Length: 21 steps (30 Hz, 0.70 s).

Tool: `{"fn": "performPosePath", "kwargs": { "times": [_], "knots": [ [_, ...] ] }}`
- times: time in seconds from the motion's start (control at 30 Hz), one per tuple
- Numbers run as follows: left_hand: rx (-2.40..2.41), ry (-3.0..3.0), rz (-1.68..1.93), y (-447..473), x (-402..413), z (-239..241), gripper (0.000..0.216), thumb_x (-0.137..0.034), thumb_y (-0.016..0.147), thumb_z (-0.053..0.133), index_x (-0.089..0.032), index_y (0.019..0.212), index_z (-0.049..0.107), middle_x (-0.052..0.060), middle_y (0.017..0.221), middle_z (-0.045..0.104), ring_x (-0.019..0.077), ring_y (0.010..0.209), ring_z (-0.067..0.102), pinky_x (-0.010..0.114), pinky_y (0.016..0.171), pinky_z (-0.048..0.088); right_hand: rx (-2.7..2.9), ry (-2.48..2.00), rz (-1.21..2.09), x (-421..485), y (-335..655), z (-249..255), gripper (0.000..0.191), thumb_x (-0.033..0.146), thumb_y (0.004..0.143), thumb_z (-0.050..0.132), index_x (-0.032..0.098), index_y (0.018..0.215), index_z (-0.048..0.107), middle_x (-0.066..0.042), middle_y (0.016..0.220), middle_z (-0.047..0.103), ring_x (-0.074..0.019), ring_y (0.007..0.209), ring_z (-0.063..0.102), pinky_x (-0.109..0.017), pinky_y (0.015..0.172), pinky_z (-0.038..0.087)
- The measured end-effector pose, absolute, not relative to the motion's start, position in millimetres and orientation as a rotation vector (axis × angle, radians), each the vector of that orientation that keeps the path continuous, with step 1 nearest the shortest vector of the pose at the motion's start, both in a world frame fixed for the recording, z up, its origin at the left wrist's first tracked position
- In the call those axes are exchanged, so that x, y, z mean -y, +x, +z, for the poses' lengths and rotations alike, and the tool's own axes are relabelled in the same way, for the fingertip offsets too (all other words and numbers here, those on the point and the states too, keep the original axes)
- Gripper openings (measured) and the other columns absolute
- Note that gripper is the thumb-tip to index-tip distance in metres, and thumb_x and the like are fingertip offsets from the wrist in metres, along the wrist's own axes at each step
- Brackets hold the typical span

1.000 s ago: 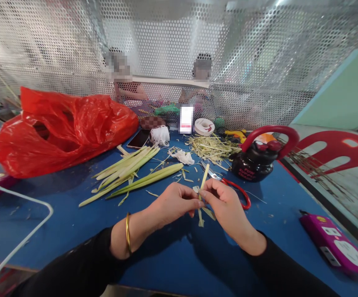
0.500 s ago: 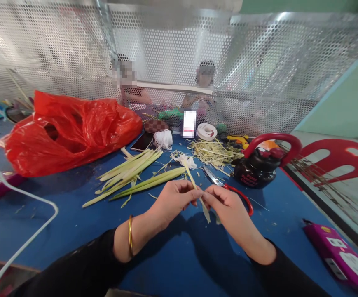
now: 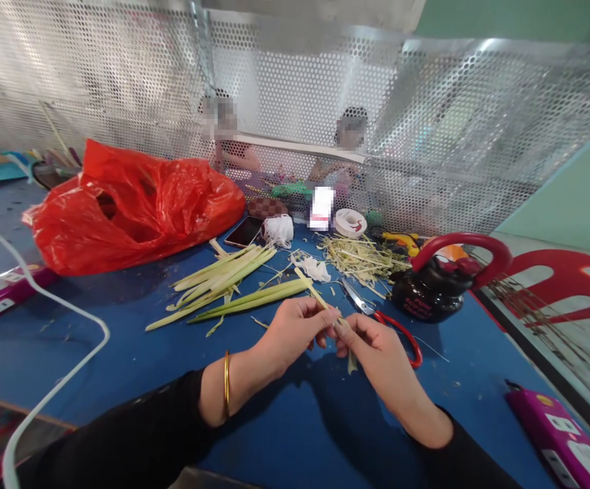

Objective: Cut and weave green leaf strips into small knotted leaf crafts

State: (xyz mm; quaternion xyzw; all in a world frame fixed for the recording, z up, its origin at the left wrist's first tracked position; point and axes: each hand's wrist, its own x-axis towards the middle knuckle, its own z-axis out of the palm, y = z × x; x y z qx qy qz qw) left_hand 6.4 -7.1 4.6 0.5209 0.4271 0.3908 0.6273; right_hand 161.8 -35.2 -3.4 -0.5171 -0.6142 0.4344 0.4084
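Observation:
My left hand and my right hand meet above the blue table, both pinching one pale green leaf strip. The strip slants up and to the left from my fingers, and a short end hangs below my right hand. Just beyond my hands lie long green leaf stalks in a loose bundle. Red-handled scissors rest on the table right behind my right hand.
A red plastic bag sits at the left, a black kettle with a red handle at the right, a heap of leaf trimmings behind. A phone, tape roll, white cable and purple boxes lie around. Two people sit behind the perforated metal screen.
The strip has tipped from upright to slanting left, and its lower end has been drawn shorter. My hands stay together; the view has shifted a little to the left.

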Motion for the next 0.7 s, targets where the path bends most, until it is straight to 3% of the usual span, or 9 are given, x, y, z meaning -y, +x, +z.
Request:
{"fn": "performPosePath", "kwargs": {
  "times": [0.23, 0.5, 0.7],
  "knots": [
    [-1.019, 1.156, 0.985, 13, 10, -4, 0.012, -0.027, 0.075, 0.065, -0.014, 0.074, 0.065, -0.004, 0.057, 0.058, 0.0060, 0.045, 0.047, 0.019, 0.045, 0.037, 1.642, -1.283, 0.984, 37, 163, -6, 0.032, 0.035, 0.087, 0.057, 0.018, 0.060, 0.053, 0.002, 0.058, 0.051, -0.0122, 0.058, 0.047, -0.023, 0.057, 0.038],
    [-0.987, 1.081, 0.875, 6, 4, -1, 0.035, -0.046, 0.084, 0.052, -0.014, 0.079, 0.065, -0.002, 0.058, 0.057, 0.0067, 0.044, 0.049, 0.019, 0.045, 0.037, 1.652, -1.320, 0.929, 35, 163, -7, 0.030, 0.042, 0.090, 0.051, 0.018, 0.077, 0.063, 0.000, 0.067, 0.059, -0.0139, 0.060, 0.051, -0.022, 0.055, 0.041],
    [-1.007, 1.176, 0.789, 4, 2, -6, 0.024, -0.037, 0.068, 0.070, -0.014, 0.075, 0.064, -0.004, 0.052, 0.054, 0.0069, 0.044, 0.046, 0.019, 0.045, 0.036, 1.636, -1.410, 0.754, 30, 168, -16, 0.032, 0.043, 0.090, 0.051, 0.018, 0.072, 0.060, 0.000, 0.065, 0.058, -0.0154, 0.062, 0.052, -0.023, 0.057, 0.041]
  ]
}}
